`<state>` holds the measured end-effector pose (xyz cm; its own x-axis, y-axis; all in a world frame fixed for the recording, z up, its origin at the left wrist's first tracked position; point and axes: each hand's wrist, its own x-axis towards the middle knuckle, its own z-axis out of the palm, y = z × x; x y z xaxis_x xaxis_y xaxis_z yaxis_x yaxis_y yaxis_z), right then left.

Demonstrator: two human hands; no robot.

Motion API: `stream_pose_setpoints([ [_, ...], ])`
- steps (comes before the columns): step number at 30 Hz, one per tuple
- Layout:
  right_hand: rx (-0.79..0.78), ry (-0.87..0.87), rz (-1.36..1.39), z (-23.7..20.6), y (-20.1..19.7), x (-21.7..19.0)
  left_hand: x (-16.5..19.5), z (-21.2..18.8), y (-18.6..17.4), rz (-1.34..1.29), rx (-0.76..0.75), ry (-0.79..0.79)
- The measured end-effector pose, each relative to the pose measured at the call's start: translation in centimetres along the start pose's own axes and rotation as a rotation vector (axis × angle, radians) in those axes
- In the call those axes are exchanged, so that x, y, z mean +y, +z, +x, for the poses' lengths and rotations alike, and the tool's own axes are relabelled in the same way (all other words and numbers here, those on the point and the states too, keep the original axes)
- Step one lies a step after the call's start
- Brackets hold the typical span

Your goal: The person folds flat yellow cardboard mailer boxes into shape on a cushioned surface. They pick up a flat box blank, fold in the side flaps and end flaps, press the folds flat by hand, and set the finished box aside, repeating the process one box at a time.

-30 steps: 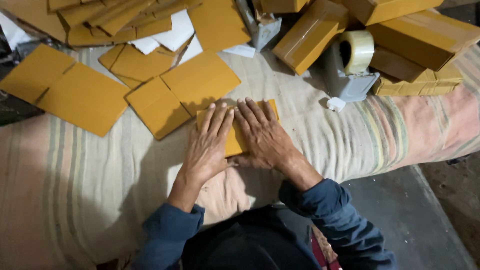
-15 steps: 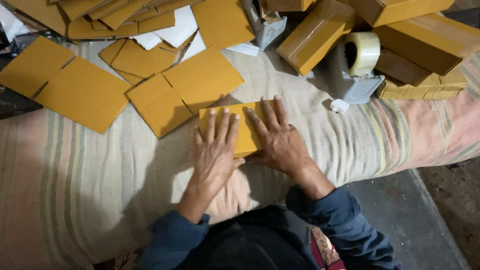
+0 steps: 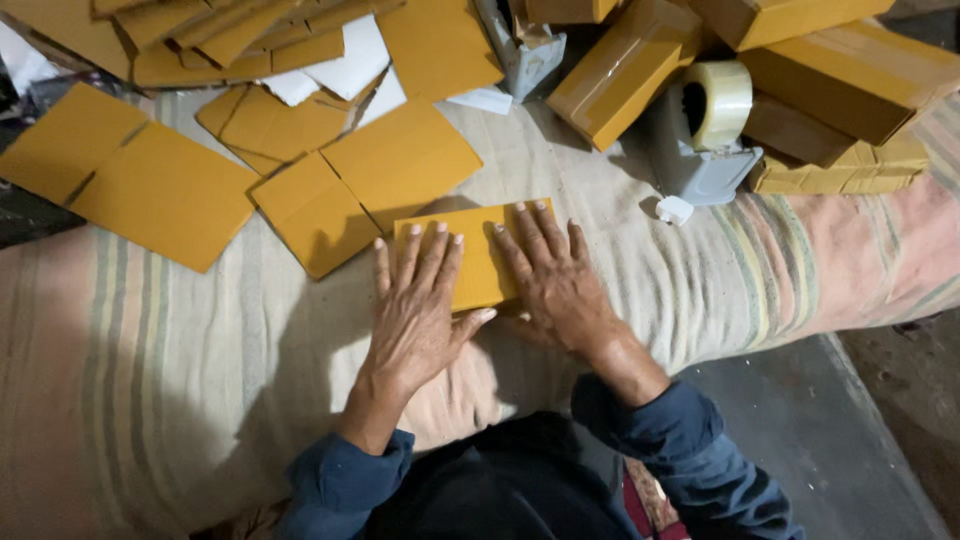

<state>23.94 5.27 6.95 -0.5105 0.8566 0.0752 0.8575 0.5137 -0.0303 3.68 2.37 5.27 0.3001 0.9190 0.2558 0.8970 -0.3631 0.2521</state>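
Item one: your left hand (image 3: 418, 312), laid flat and palm down, fingers spread, gripping nothing, its fingertips resting on the left part of a small yellow cardboard piece (image 3: 482, 252). Item two: your right hand (image 3: 556, 278), likewise flat and open, fingers extended over the right part of the same piece, pressing it rather than clasping it. The cardboard piece lies on a striped cloth (image 3: 180, 400) that covers the work surface, directly ahead of you, between the two hands and partly hidden under them. Item three: a larger folded yellow sheet (image 3: 370, 190) just beyond the piece, its near edge touching or overlapping it. Item four: another flat yellow sheet (image 3: 130, 180) well to the left on the cloth. Item five: a grey tape dispenser (image 3: 700, 150) carrying a roll of clear tape (image 3: 718, 100), near and to the upper right of your right hand. Item six: taped-up yellow boxes (image 3: 620, 70) stacked behind and beside the dispenser. Item seven: a heap of loose yellow and white sheets (image 3: 250, 50) along the far edge. Both sleeves are dark blue.
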Motion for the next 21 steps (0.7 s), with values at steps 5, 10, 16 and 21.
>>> stream_pose_setpoints([
  [5,0.167,-0.077,0.012,0.2,1.0,-0.5,-0.8,0.7,1.5,-0.032,0.129,0.088],
  [10,0.201,-0.048,0.056,-0.2,1.5,1.7,-2.9,0.3,1.9,-0.026,0.168,0.023],
  [16,0.124,-0.011,-0.005,2.0,3.0,0.0,-1.3,2.0,3.0,0.050,0.125,0.027],
  [21,0.179,-0.132,0.041,2.1,3.1,1.1,-2.3,1.4,2.9,-0.015,0.119,0.047],
])
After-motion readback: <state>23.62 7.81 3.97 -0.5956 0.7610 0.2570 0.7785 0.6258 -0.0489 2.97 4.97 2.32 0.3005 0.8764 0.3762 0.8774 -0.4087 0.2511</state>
